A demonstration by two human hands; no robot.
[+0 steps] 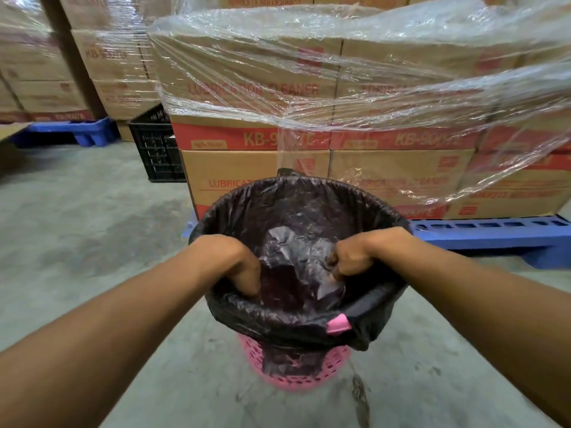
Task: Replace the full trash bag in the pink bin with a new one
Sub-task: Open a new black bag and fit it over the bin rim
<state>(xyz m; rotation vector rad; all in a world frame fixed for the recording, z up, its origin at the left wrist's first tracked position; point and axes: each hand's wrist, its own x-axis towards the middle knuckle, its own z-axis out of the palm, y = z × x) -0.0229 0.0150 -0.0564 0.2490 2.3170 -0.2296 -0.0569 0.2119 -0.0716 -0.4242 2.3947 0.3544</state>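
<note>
A pink bin (296, 370) with a slotted, lattice-like wall stands on the grey concrete floor (92, 230), right in front of the person and between their two forearms. A black trash bag (296, 211) lines it, its edge folded out over the rim all the way round. The plastic hangs down over the upper part of the bin, so only the lower wall and one small pink tab at the near rim show.

Both hands reach down inside the mouth of the bag. The left hand (239, 264) has its fingers curled downward against the inner plastic close to the near rim, gripping it there. The right hand (352, 261) is closed into a fist with a bunch of crumpled plastic pinched in it, near the right side of the rim. Between the hands the bag is loose and wrinkled, sagging toward the bottom — what lies down there cannot be made out.

Just behind the bin stands a stack of brown and red cardboard boxes (247, 168) on a blue pallet (494, 230), wrapped in clear film (370, 57) that hangs loose in places. A black plastic crate (157, 146) sits on the floor to the left of the stack. More wrapped boxes on a second blue pallet (77, 131) fill the far left.
</note>
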